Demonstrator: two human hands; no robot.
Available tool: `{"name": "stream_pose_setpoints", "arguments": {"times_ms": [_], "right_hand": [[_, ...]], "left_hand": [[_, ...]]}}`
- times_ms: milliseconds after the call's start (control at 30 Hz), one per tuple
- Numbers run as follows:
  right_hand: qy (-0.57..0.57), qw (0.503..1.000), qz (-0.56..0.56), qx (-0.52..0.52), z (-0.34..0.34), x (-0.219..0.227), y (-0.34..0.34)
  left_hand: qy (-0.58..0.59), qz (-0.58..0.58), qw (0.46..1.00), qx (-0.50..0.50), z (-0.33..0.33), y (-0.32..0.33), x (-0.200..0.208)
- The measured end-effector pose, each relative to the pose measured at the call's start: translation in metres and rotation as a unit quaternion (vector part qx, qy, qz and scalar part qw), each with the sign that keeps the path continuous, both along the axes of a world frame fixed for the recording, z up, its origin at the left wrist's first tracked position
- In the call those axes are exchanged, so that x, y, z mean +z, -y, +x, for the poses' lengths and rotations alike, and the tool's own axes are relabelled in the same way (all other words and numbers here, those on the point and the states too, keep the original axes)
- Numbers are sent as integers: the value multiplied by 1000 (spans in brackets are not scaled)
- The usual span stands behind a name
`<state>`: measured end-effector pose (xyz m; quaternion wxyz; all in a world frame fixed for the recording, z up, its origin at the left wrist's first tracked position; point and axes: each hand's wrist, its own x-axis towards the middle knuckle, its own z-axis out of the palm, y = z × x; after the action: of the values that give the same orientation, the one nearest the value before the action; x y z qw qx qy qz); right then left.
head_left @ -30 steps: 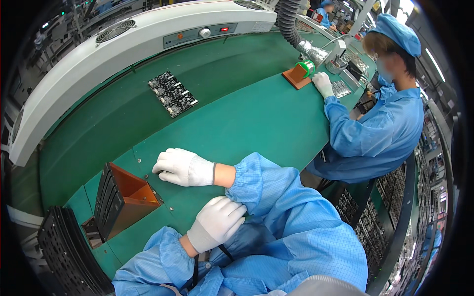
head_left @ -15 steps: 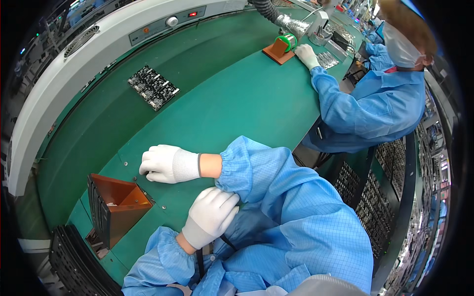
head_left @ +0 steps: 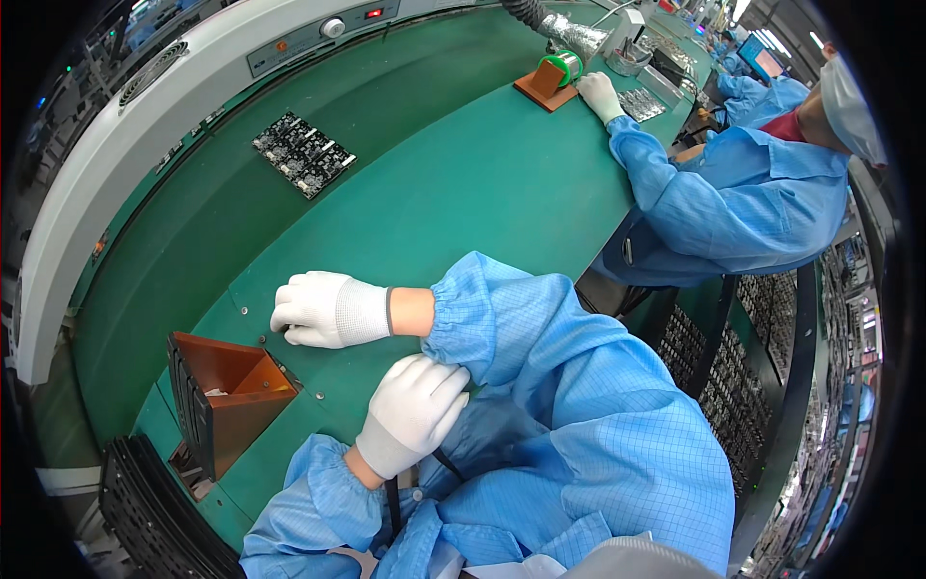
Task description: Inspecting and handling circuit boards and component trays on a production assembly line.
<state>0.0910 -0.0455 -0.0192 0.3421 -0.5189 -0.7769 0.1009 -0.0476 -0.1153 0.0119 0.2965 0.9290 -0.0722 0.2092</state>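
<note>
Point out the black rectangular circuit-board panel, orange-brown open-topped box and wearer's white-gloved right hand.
Black rectangular circuit-board panel (head_left: pixel 304 154): head view, upper face.
Orange-brown open-topped box (head_left: pixel 241 423): head view, outer wall.
White-gloved right hand (head_left: pixel 323 309): head view, back of glove.

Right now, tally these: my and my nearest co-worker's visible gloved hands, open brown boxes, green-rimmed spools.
White-gloved: your left hand, your right hand, the co-worker's hand: 3
Brown open-topped box: 1
Green-rimmed round spool: 1
Total: 5
</note>
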Motion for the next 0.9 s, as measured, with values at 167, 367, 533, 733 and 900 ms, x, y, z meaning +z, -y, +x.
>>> {"name": "stream_pose_setpoints", "arguments": {"times_ms": [167, 367, 533, 733, 900], "right_hand": [[-4, 1000, -8, -5, -1, 0, -1], [14, 1000, -10, -5, -1, 0, 0], [5, 1000, 0, 0, -3, -2, -3], [0, 1000, 14, 3, -8, -5, -9], [15, 1000, 15, 6, -14, -7, -15]], "left_hand": [[-4, 4, 1000, -3, -1, -1, 0], [3, 4, 1000, 0, -1, -1, -1], [-2, -2, 1000, 2, -4, -3, -2], [6, 0, 1000, 3, -10, -9, -6], [19, 5, 1000, 4, -16, -16, -10]]}}
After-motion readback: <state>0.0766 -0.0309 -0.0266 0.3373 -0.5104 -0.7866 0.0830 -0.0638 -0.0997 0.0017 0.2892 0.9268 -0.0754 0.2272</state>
